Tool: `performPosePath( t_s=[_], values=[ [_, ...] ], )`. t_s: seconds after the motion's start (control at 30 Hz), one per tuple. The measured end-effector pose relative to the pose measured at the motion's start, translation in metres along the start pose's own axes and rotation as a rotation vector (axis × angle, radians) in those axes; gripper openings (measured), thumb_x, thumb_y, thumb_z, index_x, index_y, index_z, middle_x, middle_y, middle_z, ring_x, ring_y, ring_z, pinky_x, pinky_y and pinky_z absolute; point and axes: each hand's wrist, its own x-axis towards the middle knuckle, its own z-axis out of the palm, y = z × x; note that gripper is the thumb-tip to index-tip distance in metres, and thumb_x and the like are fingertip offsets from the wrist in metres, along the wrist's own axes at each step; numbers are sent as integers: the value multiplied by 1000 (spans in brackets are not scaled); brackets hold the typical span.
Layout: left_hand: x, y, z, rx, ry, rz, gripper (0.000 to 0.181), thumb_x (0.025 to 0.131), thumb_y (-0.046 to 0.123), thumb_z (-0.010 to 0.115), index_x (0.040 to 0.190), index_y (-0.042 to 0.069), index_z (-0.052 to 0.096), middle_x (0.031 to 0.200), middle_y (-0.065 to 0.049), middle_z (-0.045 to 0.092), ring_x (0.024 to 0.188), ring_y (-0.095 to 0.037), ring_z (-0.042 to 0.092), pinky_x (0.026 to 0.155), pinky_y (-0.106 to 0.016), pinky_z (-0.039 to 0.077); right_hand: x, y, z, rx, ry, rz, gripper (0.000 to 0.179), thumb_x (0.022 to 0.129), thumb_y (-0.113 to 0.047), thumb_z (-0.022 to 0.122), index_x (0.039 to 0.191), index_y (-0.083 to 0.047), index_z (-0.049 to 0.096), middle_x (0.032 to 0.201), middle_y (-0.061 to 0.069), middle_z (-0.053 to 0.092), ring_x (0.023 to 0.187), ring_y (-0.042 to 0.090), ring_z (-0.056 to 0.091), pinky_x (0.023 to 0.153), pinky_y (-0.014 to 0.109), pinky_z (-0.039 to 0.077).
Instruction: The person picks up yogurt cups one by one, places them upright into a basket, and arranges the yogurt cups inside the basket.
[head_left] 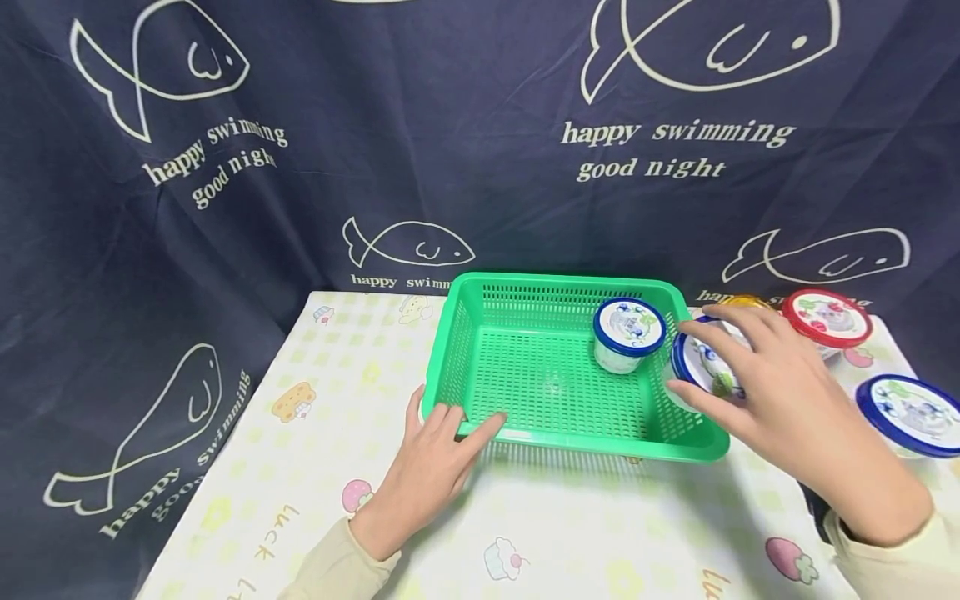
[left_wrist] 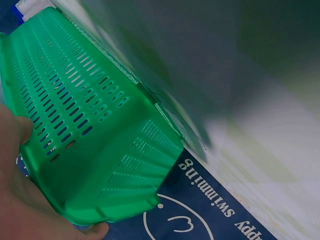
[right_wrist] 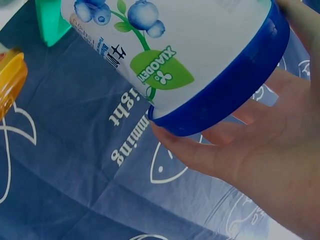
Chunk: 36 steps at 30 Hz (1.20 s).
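Note:
A green plastic basket [head_left: 555,375] with slotted walls stands on the table, and a blue-lidded tub [head_left: 628,335] sits inside at its right. My left hand [head_left: 429,467] grips the near left corner of the rim; in the left wrist view, fingers [left_wrist: 22,127] hook over the green edge. At the basket's right side, my right hand [head_left: 780,392] holds another blue-lidded tub [head_left: 705,367] by its lid. The right wrist view shows blueberries and a green leaf label on that tub [right_wrist: 165,55]. My hand hides part of its lid in the head view.
To the right stand a red-lidded tub [head_left: 827,318] and one more blue-lidded tub [head_left: 911,415]. A yellow-lidded tub [head_left: 746,302] is partly hidden behind my right hand. A patterned white cloth [head_left: 315,467] covers the table; a dark blue fish-print curtain [head_left: 480,150] hangs behind.

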Motion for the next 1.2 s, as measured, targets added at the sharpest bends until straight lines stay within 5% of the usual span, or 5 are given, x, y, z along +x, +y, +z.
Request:
performPosePath(
  t_s=[0.47,0.77,0.93,1.2],
  values=[
    [1,0,1,-14,-24,-6,41,98,23,47,137,31,56,82,-3,45,78,-25,48,111,-70,19,11,-12,15,-4,-85,43,61,74,-35,84,127,-11,66,132,19,56,121,46,45,86,68,36],
    [0,1,2,-28,-2,-5,42,103,24,30,136,30,57,81,-3,45,75,-25,46,109,-71,21,13,-13,31,-30,-89,5,61,74,-36,83,126,-11,66,127,19,58,120,41,47,81,67,41],
    [0,2,2,-22,1,-3,40,101,24,39,136,29,57,83,-4,46,77,-25,48,109,-71,21,12,-13,39,-36,-102,-21,63,74,-37,83,128,-10,64,127,19,58,118,40,48,78,65,43],
    [0,0,1,-34,-12,-7,39,102,29,38,137,30,56,85,-4,47,79,-26,49,109,-71,20,10,-11,52,5,-166,-42,62,78,-36,82,128,-5,63,128,22,58,116,42,51,90,67,44]
  ],
)
